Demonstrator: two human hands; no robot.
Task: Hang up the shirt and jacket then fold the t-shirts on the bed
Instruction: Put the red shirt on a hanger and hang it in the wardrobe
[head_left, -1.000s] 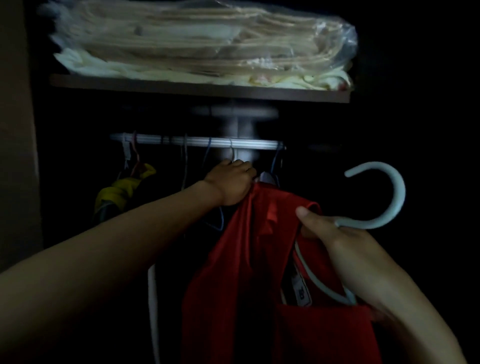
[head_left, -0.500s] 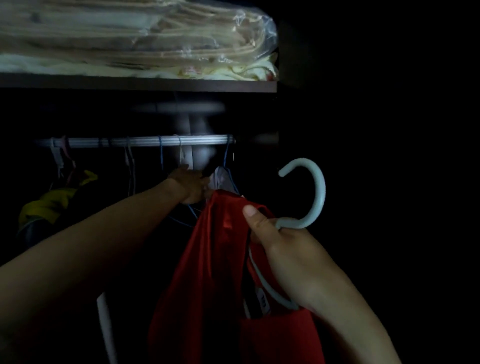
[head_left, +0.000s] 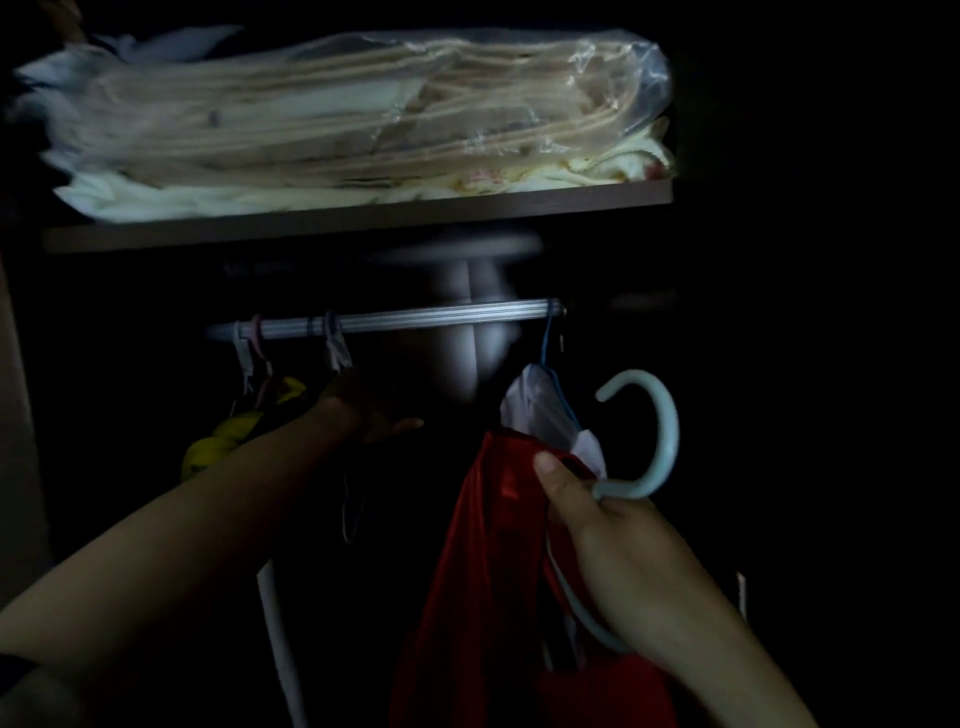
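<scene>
**Wardrobe interior, red garment held below the rail**

Wardrobe darkness fills most of the view. A wooden shelf (head_left: 363, 218) runs across the top, carrying a plastic bag (head_left: 337, 114) of folded cloth over pale bedding. Beneath it a metal rail (head_left: 415, 318) holds several hooks, a yellow garment (head_left: 228, 441) at its left end and a white garment (head_left: 545, 410) at its right. The red garment (head_left: 493, 571) hangs on a pale hanger (head_left: 654, 441), below the rail and not hooked on. The right hand (head_left: 613, 545) grips that hanger's neck. The left hand (head_left: 369, 410) reaches under the rail, fingers extended, in shadow.
</scene>
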